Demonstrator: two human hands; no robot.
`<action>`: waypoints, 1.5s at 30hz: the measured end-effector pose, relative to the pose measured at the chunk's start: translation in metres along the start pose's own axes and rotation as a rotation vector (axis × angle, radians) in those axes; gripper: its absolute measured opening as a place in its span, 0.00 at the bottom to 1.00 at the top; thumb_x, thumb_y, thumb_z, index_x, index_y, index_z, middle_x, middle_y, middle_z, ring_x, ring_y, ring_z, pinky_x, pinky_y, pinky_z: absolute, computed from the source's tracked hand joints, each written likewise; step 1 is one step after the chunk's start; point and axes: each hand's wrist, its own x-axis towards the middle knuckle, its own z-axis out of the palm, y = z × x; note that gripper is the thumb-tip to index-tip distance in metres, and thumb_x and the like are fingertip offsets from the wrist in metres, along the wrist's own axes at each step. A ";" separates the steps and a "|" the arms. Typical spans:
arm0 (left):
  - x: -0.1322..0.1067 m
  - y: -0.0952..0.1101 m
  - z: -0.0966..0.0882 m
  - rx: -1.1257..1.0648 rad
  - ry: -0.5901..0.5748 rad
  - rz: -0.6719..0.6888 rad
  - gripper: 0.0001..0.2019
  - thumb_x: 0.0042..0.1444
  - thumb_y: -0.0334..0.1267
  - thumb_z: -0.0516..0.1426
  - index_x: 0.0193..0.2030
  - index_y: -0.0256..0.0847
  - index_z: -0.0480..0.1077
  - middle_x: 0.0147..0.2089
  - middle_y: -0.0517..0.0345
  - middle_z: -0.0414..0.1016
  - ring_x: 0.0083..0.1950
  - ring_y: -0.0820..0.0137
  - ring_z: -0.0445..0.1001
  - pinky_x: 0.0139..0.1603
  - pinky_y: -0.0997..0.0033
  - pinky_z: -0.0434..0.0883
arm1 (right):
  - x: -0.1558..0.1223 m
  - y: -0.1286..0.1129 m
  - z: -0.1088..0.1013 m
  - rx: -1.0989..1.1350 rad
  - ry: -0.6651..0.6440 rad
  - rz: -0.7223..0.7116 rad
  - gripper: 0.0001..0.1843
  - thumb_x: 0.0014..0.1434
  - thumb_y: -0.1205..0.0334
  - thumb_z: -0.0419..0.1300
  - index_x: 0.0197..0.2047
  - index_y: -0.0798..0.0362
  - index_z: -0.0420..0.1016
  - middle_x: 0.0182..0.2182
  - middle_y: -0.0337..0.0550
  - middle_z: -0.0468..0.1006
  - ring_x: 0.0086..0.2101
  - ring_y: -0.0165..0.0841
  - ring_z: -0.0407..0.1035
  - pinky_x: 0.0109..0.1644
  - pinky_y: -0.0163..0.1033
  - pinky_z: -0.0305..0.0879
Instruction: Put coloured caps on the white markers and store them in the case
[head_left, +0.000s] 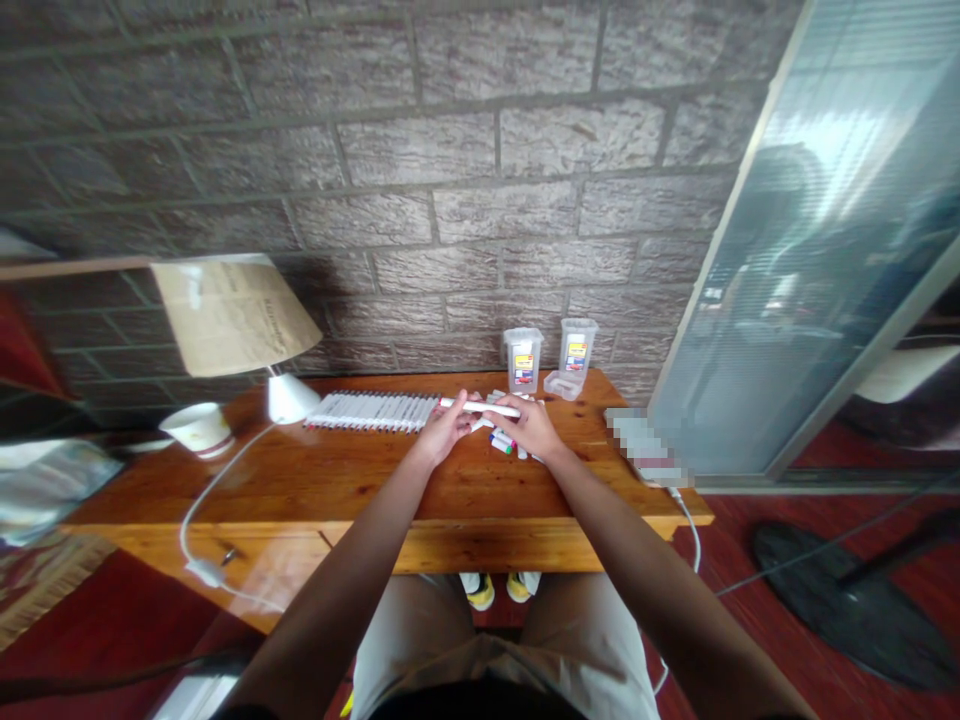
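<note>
Both my hands hold one white marker (480, 406) level above the wooden table (360, 480). My left hand (444, 430) pinches its left end, and my right hand (531, 428) grips its right end. To the left lies a neat row of several white markers (371, 411) side by side. Under my right hand is a small loose pile of markers (501, 441) with coloured caps. Behind my hands stand two clear plastic containers (523, 358) with labels, one (577, 348) with its lid (562, 384) lying in front of it.
A white lamp (292, 398) with a tan shade (232, 315) stands at the left, its cord (196, 520) trailing over the front edge. A white cup (198, 430) sits further left. A brick wall rises behind, a glass panel (810, 250) at the right. A fan base (855, 590) lies on the red floor.
</note>
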 end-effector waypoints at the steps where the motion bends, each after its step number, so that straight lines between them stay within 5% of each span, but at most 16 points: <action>1: 0.000 0.000 0.001 0.005 0.036 0.002 0.26 0.40 0.57 0.70 0.38 0.37 0.78 0.31 0.57 0.79 0.26 0.78 0.71 0.33 0.76 0.67 | 0.000 0.001 0.001 -0.011 0.000 0.000 0.15 0.59 0.47 0.62 0.37 0.51 0.79 0.29 0.39 0.80 0.29 0.33 0.72 0.36 0.35 0.66; 6: 0.002 0.000 0.001 0.038 0.147 -0.025 0.28 0.34 0.60 0.70 0.32 0.36 0.75 0.31 0.55 0.79 0.25 0.79 0.68 0.29 0.77 0.64 | 0.003 0.004 0.000 -0.008 0.108 -0.003 0.15 0.56 0.50 0.65 0.40 0.52 0.80 0.34 0.42 0.83 0.31 0.33 0.74 0.36 0.36 0.68; 16: 0.004 0.000 -0.002 -0.025 0.104 0.065 0.23 0.38 0.54 0.72 0.29 0.36 0.74 0.28 0.58 0.78 0.22 0.82 0.65 0.27 0.78 0.62 | 0.005 0.007 0.000 0.028 0.157 0.002 0.18 0.53 0.52 0.67 0.44 0.54 0.80 0.39 0.46 0.83 0.35 0.35 0.75 0.39 0.38 0.71; 21: 0.000 0.005 0.000 -0.088 0.071 0.067 0.21 0.42 0.49 0.71 0.36 0.36 0.75 0.31 0.57 0.79 0.23 0.81 0.67 0.29 0.77 0.65 | 0.004 0.007 0.001 0.028 0.152 0.073 0.22 0.52 0.48 0.68 0.45 0.54 0.80 0.30 0.42 0.81 0.24 0.30 0.70 0.28 0.34 0.67; 25: -0.001 0.007 0.001 -0.134 0.058 0.058 0.23 0.43 0.45 0.71 0.43 0.35 0.76 0.30 0.59 0.78 0.23 0.80 0.67 0.29 0.77 0.65 | 0.003 0.005 0.000 -0.001 0.156 0.050 0.19 0.56 0.46 0.65 0.41 0.53 0.81 0.32 0.43 0.83 0.27 0.31 0.71 0.31 0.35 0.67; 45: -0.003 0.013 -0.004 -0.282 -0.093 -0.019 0.24 0.58 0.56 0.59 0.46 0.35 0.76 0.29 0.56 0.74 0.25 0.75 0.70 0.27 0.76 0.68 | 0.001 0.006 0.002 -0.002 -0.023 -0.002 0.16 0.60 0.46 0.61 0.35 0.51 0.79 0.27 0.38 0.78 0.28 0.32 0.70 0.33 0.35 0.65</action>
